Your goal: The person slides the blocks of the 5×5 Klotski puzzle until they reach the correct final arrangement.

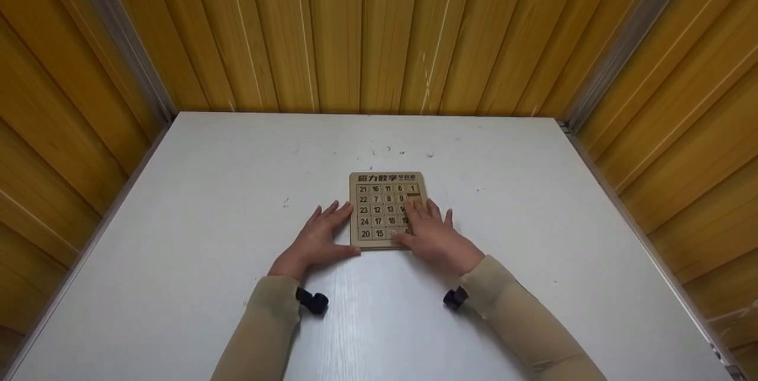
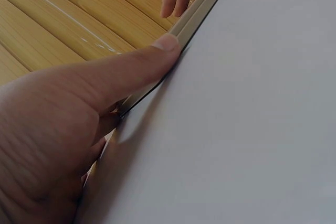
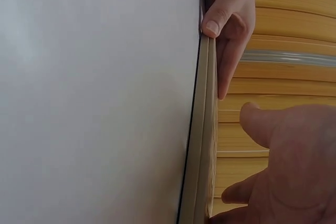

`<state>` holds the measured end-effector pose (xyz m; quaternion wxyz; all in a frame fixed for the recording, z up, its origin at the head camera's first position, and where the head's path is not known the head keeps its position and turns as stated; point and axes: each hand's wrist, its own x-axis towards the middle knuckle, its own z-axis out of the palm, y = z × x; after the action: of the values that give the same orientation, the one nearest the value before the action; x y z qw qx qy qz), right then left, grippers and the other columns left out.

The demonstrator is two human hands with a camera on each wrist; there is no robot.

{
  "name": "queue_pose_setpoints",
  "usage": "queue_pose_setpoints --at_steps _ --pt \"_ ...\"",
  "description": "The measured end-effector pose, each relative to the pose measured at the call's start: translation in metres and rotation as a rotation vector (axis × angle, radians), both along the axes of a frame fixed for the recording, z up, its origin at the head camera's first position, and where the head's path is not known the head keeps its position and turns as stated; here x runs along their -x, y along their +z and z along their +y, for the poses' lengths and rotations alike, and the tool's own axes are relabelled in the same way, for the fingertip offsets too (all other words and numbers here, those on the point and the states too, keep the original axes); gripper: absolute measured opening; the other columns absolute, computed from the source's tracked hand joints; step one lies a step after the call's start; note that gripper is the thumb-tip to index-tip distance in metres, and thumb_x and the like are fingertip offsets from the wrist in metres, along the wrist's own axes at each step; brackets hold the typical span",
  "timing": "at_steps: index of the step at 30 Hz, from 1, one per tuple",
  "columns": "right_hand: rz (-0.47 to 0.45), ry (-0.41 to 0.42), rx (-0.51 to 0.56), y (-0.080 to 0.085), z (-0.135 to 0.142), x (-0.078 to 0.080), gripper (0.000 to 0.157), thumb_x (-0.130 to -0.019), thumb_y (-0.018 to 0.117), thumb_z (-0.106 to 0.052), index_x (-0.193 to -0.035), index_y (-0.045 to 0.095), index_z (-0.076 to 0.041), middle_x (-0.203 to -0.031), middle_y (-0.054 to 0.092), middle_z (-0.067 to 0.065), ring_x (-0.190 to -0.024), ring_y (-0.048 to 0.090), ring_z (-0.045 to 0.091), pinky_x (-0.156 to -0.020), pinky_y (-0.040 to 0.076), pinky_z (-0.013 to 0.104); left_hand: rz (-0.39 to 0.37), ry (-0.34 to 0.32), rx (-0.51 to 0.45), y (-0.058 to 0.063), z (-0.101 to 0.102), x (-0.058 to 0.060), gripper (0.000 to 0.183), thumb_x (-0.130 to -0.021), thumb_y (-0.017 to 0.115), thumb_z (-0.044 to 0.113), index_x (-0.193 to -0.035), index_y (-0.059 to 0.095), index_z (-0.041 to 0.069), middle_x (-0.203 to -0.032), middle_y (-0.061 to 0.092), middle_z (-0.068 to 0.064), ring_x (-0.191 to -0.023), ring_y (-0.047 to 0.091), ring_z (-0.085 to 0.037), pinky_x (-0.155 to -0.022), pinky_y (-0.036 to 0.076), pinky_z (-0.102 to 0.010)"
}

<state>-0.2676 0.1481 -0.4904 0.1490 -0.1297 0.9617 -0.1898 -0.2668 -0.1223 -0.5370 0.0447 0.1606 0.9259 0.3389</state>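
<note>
A wooden number sliding puzzle (image 1: 379, 245) lies flat on the table, its printed heading at the far edge and rows of numbered tiles below. A dark gap shows under the tile marked 1. My left hand (image 1: 317, 239) touches the board's near left corner, thumb at the front edge and spread fingers along the left side. In the left wrist view, the thumb (image 2: 157, 48) lies against the board's edge. Over the right columns reaches my right hand (image 1: 441, 242), its fingers spread, fingertips at the tiles and thumb over the bottom row. It hides several tiles there.
The white table (image 1: 177, 262) bears small dark marks beyond the board. Yellow wood-look panels (image 1: 379, 31) rise behind and at both sides, with grey metal posts (image 1: 628, 37) at the corners. Small black devices (image 1: 317, 303) are strapped at both wrists.
</note>
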Motion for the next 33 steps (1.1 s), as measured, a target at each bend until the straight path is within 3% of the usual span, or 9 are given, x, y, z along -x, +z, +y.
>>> queue_pose_setpoints --at_steps 7,12,17,21,33 --pt "-0.003 0.008 0.011 -0.003 0.001 0.008 0.089 -0.103 0.047 -0.061 -0.167 0.010 -0.012 -0.174 0.005 0.015 -0.161 -0.007 0.040 -0.126 -0.009 0.071 0.015 -0.013 0.022 -0.001 0.000 0.001 0.102 -0.078 0.087 0.044 -0.161 0.035 0.016 -0.167 0.036 0.000 -0.161 0.020 -0.023 -0.135 0.005 -0.044" --pt "0.012 0.017 0.038 -0.002 0.006 -0.008 0.088 -0.102 0.048 -0.060 -0.167 0.009 -0.016 -0.175 0.004 0.012 -0.162 -0.007 0.038 -0.126 -0.009 0.071 0.012 -0.007 0.005 -0.001 0.001 0.000 0.101 -0.078 0.088 0.043 -0.161 0.036 0.017 -0.167 0.037 -0.001 -0.161 0.021 -0.025 -0.135 0.006 -0.047" --pt "0.003 0.045 -0.005 0.002 0.010 -0.028 0.086 -0.103 0.050 -0.057 -0.167 0.012 -0.014 -0.174 0.006 0.014 -0.162 -0.004 0.039 -0.126 -0.006 0.072 0.020 -0.014 0.010 -0.001 0.000 0.000 0.101 -0.078 0.087 0.043 -0.161 0.036 0.017 -0.167 0.036 0.000 -0.161 0.020 -0.024 -0.135 0.006 -0.046" --pt "-0.002 0.062 -0.042 0.001 0.011 -0.035 0.085 -0.103 0.050 -0.057 -0.166 0.016 -0.012 -0.174 0.009 0.015 -0.162 -0.002 0.040 -0.126 -0.005 0.073 0.016 -0.009 0.006 -0.001 -0.001 0.000 0.101 -0.078 0.087 0.043 -0.161 0.035 0.017 -0.168 0.035 0.001 -0.161 0.020 -0.024 -0.135 0.006 -0.047" --pt "0.002 0.059 -0.037 -0.002 0.009 -0.018 0.087 -0.102 0.048 -0.061 -0.166 0.014 -0.012 -0.174 0.004 0.013 -0.162 -0.006 0.039 -0.126 -0.007 0.073 -0.009 0.016 0.004 -0.001 0.002 0.001 0.102 -0.077 0.088 0.044 -0.161 0.035 0.020 -0.167 0.035 0.004 -0.161 0.019 -0.021 -0.136 0.005 -0.043"
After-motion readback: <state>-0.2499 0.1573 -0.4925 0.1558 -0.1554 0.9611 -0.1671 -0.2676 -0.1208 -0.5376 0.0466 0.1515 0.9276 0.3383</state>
